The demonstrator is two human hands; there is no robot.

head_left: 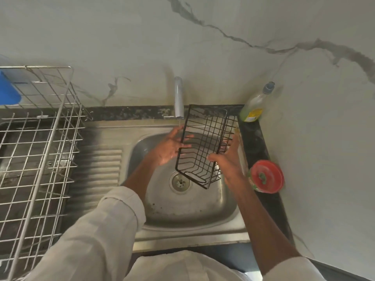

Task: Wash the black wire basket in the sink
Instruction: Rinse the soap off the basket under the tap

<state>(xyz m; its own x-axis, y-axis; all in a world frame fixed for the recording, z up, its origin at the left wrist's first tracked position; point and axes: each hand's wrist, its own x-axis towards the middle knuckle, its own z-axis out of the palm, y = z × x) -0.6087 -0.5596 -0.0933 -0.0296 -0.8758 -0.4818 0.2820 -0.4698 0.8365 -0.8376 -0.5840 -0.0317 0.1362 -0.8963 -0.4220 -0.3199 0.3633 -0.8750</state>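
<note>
Overhead view of a stainless-steel sink [203, 216] with a ribbed draining surface to its left. The black wire basket [205, 147] is held tilted above the basin, its far end raised near the tap [179, 98] and its near end hanging just above the drain [180, 182]. The right hand [227, 159] grips the basket's right side, thumb curled over the lower edge and fingers wrapped behind the wires. The left hand [170, 147] lies against the basket's left side with fingers spread and nearly straight, palm turned up, fingertips touching the wire frame. Whether water flows from the tap cannot be told.

On the dark counter strip to the right of the sink stand a clear bottle of yellow-green liquid [253, 106] at the back corner and, nearer the person, a container with a red lid [266, 176]. A large silver wire rack [36, 149] occupies the counter to the left; a blue object [8, 92] rests at its far left edge. The wall behind is pale, marble-veined tile.
</note>
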